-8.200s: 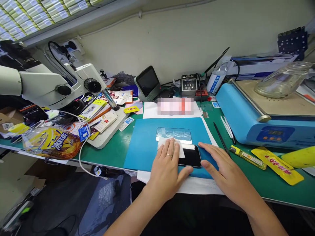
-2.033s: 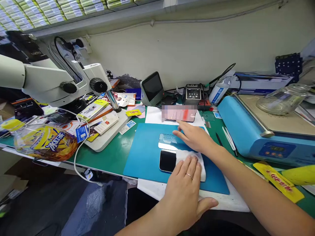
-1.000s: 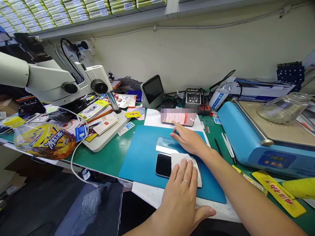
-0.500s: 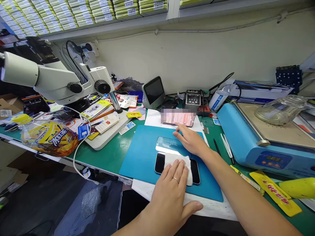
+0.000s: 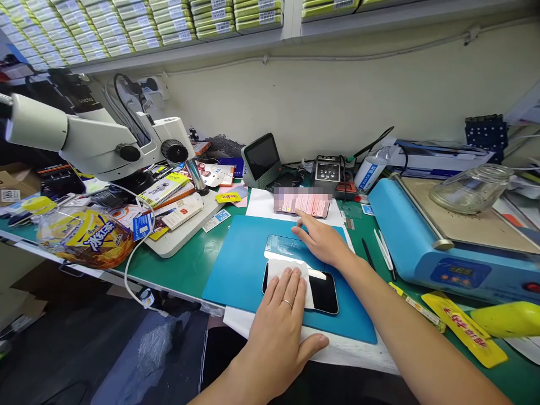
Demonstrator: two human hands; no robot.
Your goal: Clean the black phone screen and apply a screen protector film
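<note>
And across it goes: my left hand (image 5: 280, 312), at the lower centre of the frame, has just slid the thin white cloth (image 5: 278, 266) from the right end of the black-faced, pale-rimmed phone (image 5: 324, 291) over to its left end. Fingers flat and close together, thumb stuck out wide, I'm pressing down and pinching nothing. That bares the right half of the dark face; the left end is covered, so I can't tell how it looks beneath.

The phone hasn't shifted: it lies flat near the centre of the frame, on the flat blue mat (image 5: 236, 259), just below the clear rectangular glass sheet (image 5: 282, 246). Higher up, my right hand (image 5: 323, 239) stays by the pink-lit phone screen (image 5: 310, 205), fingers loosely curled, index finger out at its lower edge; whether it touches, I can't tell.
</note>
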